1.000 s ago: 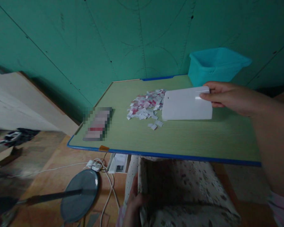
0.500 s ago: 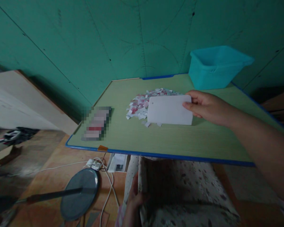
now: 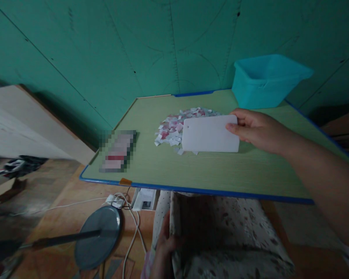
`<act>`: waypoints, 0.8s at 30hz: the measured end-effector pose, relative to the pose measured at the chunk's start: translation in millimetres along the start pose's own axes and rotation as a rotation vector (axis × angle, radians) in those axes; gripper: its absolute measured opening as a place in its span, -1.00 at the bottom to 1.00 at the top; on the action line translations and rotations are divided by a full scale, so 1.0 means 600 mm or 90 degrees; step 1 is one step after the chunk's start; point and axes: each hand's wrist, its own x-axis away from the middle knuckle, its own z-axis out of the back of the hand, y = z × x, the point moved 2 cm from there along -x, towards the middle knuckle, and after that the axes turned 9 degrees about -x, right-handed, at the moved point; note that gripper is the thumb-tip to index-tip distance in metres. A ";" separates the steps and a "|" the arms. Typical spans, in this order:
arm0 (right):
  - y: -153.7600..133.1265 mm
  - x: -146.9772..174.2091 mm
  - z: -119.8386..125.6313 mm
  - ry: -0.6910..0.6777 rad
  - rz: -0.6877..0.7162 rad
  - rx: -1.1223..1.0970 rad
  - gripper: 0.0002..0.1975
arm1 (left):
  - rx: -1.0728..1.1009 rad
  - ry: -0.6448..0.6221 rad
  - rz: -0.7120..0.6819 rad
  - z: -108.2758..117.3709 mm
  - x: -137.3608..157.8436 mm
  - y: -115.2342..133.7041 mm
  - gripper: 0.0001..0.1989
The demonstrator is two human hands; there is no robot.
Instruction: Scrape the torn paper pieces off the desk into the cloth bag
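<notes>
My right hand [image 3: 251,128] grips the right end of a thin white board [image 3: 211,135], thumb on the near face. The board has a small hole in its upper left corner and is tilted up facing me. It partly hides a pile of small torn paper scraps [image 3: 171,130], white and pink, on the table [image 3: 151,166]. Low in view, my left hand [image 3: 165,246] is closed on the left edge of a floral cloth-covered box [image 3: 238,232] below the table's front edge. Its fingers are dim and partly hidden.
A turquoise plastic bin [image 3: 261,89] stands at the table's back right corner against the green wall [image 3: 104,50]. A pixelated flat object [image 3: 119,151] lies at the left. On the floor are a round grey base [image 3: 99,236], white cables [image 3: 136,228] and a power strip [image 3: 114,200].
The white board and my right hand have shifted slightly to the right. My left hand and the paper pile look much the same.
</notes>
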 end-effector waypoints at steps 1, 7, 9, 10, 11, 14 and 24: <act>0.000 0.000 0.001 -0.003 0.001 -0.001 -0.87 | -0.007 0.009 0.003 0.000 0.000 0.000 -0.51; -0.006 0.005 0.007 -0.020 -0.028 -0.029 -0.87 | -0.071 0.065 -0.052 0.004 -0.007 -0.002 -0.58; -0.006 0.006 0.006 -0.022 -0.034 -0.043 -0.86 | -0.038 0.040 -0.051 0.005 -0.009 -0.006 -0.55; -0.006 0.007 0.006 -0.021 -0.033 -0.052 -0.86 | -0.024 0.032 -0.046 0.006 -0.009 -0.008 -0.54; -0.006 0.007 0.005 -0.018 -0.031 -0.060 -0.85 | -0.018 0.035 -0.045 0.008 -0.009 -0.011 -0.54; -0.008 0.007 0.001 -0.014 -0.033 -0.078 -0.86 | -0.026 0.055 -0.036 0.012 -0.006 -0.015 -0.51; -0.002 0.004 -0.024 -0.042 -0.014 -0.027 -0.90 | -0.054 0.006 -0.020 0.011 -0.014 -0.010 -0.44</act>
